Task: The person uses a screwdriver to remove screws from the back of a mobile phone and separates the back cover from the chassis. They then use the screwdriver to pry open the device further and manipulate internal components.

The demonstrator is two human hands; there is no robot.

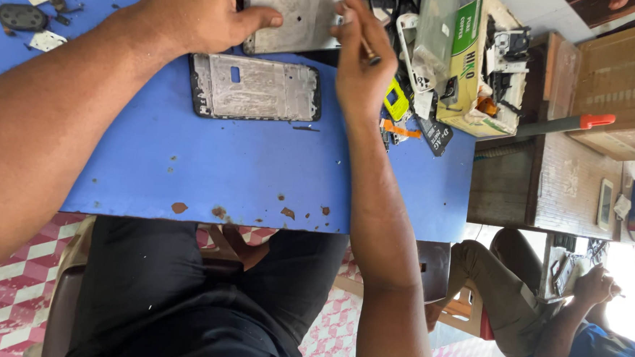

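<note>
My left hand (pixel 199 13) grips the left end of a grey metal phone frame (pixel 300 18) at the top edge of the view. My right hand (pixel 363 61) holds a thin tool (pixel 366 49) with a dark handle, its tip against the frame's right end. A second phone frame (pixel 253 88), silver with a black rim, lies flat on the blue table (pixel 245 167) just below the held one, between my two forearms.
A cluttered heap of phone parts, a yellow piece (pixel 395 101) and a green and white box (pixel 475 64) sits right of my right hand. Small parts (pixel 23 17) lie at the top left. Wooden furniture (pixel 549 176) stands at the right. Another person (pixel 542 313) sits at the lower right.
</note>
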